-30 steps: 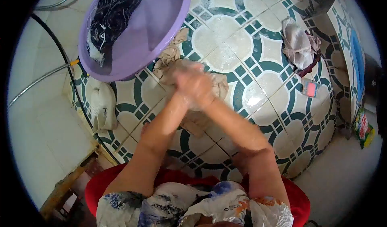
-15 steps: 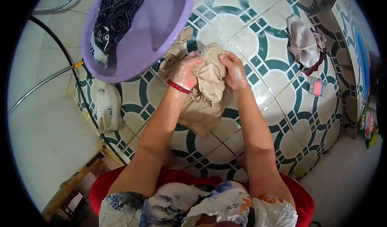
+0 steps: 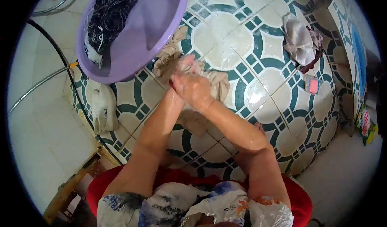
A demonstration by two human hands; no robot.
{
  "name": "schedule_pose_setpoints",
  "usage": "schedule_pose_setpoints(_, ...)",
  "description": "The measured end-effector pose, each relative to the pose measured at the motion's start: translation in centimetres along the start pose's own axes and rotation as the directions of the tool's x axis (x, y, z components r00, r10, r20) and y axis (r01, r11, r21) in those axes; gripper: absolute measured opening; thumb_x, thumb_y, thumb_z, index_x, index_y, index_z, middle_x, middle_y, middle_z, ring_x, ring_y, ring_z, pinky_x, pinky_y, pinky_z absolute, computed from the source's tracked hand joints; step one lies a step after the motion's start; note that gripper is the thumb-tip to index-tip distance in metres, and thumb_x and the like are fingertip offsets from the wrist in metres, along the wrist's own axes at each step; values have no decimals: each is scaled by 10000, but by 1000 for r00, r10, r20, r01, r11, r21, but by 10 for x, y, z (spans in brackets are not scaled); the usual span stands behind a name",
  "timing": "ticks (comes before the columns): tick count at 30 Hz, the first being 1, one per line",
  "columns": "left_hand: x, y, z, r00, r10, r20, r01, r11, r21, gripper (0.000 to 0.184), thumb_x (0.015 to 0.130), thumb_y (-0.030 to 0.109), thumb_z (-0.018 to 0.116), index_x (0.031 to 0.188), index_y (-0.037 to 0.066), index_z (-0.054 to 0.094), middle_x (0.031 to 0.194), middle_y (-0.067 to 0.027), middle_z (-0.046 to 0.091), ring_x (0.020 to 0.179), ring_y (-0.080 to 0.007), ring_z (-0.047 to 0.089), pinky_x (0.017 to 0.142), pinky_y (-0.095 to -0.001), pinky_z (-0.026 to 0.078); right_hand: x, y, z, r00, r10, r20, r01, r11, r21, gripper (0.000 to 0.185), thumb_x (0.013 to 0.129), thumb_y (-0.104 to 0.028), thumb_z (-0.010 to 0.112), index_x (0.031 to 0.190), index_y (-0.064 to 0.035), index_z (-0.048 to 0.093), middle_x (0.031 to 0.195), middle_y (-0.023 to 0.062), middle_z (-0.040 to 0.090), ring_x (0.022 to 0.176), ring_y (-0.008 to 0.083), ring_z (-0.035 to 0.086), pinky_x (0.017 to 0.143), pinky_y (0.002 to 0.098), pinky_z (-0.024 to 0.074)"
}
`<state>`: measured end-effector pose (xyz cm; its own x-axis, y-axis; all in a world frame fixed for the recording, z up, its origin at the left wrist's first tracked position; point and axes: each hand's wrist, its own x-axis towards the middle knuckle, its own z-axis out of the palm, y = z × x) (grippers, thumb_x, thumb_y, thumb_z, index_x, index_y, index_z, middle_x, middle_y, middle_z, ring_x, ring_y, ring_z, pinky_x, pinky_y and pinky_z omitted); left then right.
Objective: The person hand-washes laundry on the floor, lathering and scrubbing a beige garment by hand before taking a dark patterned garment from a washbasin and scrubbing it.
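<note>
A wet beige cloth garment [image 3: 219, 85] lies bunched on the tiled floor under my hands. My left hand [image 3: 186, 64], wet and slightly blurred, is closed on its folds. Crossed over the left wrist is my right hand [image 3: 196, 92], its fingers curled in a closed grip with the cloth pressed between the hands. It covers most of the red bracelet [image 3: 172, 83] on my left wrist. More beige fabric [image 3: 167, 59] trails up against the basin. The fingertips of the right hand are hidden.
A purple basin [image 3: 155, 21] holds dark patterned clothing [image 3: 107, 21] at upper left. A white shoe [image 3: 104, 108], a black hose [image 3: 60, 45] and a metal hose [image 3: 38, 87] are on the left. To the right lie pale clothes [image 3: 300, 41], pink soap [image 3: 313, 85] and a green packet [image 3: 367, 126].
My right hand has swung left and down, from the cloth's right side to across my left wrist. The cloth has been flattened and partly covered. The view has shifted slightly.
</note>
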<state>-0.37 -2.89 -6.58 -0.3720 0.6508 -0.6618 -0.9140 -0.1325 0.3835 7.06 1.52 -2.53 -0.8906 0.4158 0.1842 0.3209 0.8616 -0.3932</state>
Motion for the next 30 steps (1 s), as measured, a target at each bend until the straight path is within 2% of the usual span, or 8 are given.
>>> schedule_pose_setpoints(1,4,-1,4,916,310,255,-387,849,360,124,877,204,469,855,106,541,748,1,530,750,-161,540,689,-300,460,2,-5,-1,1000,-25,12,25,1000,-18,141,786,-243,528,815,-108,554,668,111,560,521,306,551,527,396,467)
schedule_pose_setpoints(4,-7,-16,8,991,26,-134,-32,999,-39,161,864,191,484,956,72,542,822,-16,537,791,-153,535,728,-279,451,20,19,-2,992,115,-49,-115,993,5,100,784,-226,535,741,-135,532,568,72,505,504,255,558,504,383,469)
schedule_pose_setpoints(6,36,-21,-51,786,392,478,-618,497,609,240,888,222,453,1051,58,518,927,-27,541,869,-143,529,762,-279,449,18,18,-8,982,162,-91,-165,986,-16,106,783,-217,539,703,-149,521,518,52,477,495,230,561,493,376,470)
schedule_pose_setpoints(8,-9,-3,-2,985,133,108,-156,955,253,291,906,253,427,1095,42,494,984,-44,539,923,-136,522,776,-279,452,2,-8,-16,990,-87,-114,91,995,32,117,806,-204,502,725,-127,540,536,65,511,509,259,567,499,390,469)
schedule_pose_setpoints(11,-28,7,57,998,61,-6,-59,985,164,292,916,273,404,1089,61,505,1025,-66,552,960,-168,536,824,-312,465,26,33,-20,961,80,-266,-39,987,158,193,826,-254,486,730,-98,548,561,78,542,539,308,568,515,427,467)
schedule_pose_setpoints(12,-22,3,53,997,-16,70,11,997,78,312,923,302,384,1099,76,507,1051,-69,554,978,-187,538,852,-325,462,49,47,-46,870,469,153,-492,845,210,187,803,-269,566,788,-84,548,729,122,577,713,334,565,624,437,443)
schedule_pose_setpoints(21,-21,37,78,999,8,-38,-3,993,115,507,902,501,357,1154,74,462,1066,-54,504,1027,-184,477,914,-347,376,36,67,-63,988,-84,132,6,866,499,268,795,-147,579,1062,-122,585,899,60,625,810,198,608,758,290,469)
schedule_pose_setpoints(30,-9,17,35,665,-352,659,-189,774,604,540,883,440,423,1234,30,442,1240,-84,476,1096,-220,483,919,-351,401,92,137,-96,852,405,-334,-126,775,619,175,773,-211,559,883,-80,596,786,96,607,688,208,581,638,331,477)
